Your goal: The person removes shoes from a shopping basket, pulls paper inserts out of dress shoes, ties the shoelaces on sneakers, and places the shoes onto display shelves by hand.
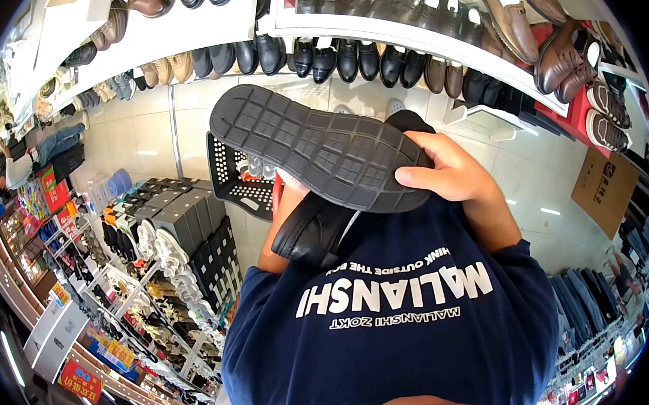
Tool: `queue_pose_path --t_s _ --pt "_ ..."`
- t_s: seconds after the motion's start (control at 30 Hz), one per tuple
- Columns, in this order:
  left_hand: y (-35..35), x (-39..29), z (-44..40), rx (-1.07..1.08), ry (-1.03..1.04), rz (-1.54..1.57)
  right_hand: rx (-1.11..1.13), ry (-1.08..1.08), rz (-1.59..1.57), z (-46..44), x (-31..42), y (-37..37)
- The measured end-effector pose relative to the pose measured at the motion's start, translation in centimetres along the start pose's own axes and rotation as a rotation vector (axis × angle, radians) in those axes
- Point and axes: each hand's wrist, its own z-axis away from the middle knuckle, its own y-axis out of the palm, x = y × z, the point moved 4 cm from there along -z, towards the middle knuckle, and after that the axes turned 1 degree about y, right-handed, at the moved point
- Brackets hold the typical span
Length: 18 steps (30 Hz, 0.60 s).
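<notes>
The step in hand looks like examining a black shoe (321, 150), held sole up across the front of both hands. The right hand (450, 167) pinches one end, thumb flat on the tread and fingers at the far side; the left hand (293, 186) is behind the shoe, mostly hidden, so I cannot tell how its fingers are set. Any next move would seem to call for keeping that right-hand pinch firm while the left steadies from beneath.

Counted: one shoe sole up; what looks like a second shoe (308, 230), crossing underneath by the left wrist; one black basket (226, 190), beyond the left hand; one cardboard box (604, 190), well out past the right hand. Shoes on the white shelf (305, 29) ahead of the hands are too many to count reliably.
</notes>
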Motion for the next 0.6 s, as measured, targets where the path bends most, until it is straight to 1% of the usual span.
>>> queue_pose_path --t_s 0.07,0.1,0.2,0.23,0.33,0.43,0.53,0.6 --pt "0.1 0.1 0.1 -0.003 0.006 -0.005 -0.033 -0.060 -0.052 -0.4 0.1 0.1" --pt "0.1 0.1 0.1 0.001 0.009 -0.008 -0.023 0.035 -0.072 -0.3 -0.3 -0.5" --pt "-0.5 0.5 0.4 0.007 0.029 -0.014 -0.025 0.029 -0.094 -0.5 -0.7 -1.3" --pt "-0.8 0.6 0.5 0.006 0.035 -0.018 -0.025 -0.012 -0.091 -0.5 -0.6 -1.2" --pt "-1.6 1.0 0.6 0.011 0.047 -0.028 0.021 0.019 -0.085 -0.3 -1.3 -1.7" --pt "-2.6 1.3 0.7 0.013 0.064 -0.034 0.090 0.010 0.004 0.0 -0.1 -1.5" --pt "-3.1 1.6 0.2 0.011 0.071 -0.051 0.124 0.002 -0.066 -0.2 -0.1 -2.0" --pt "-3.0 1.8 -0.1 0.010 0.074 -0.061 0.066 0.046 -0.022 -0.5 -0.8 -2.6"
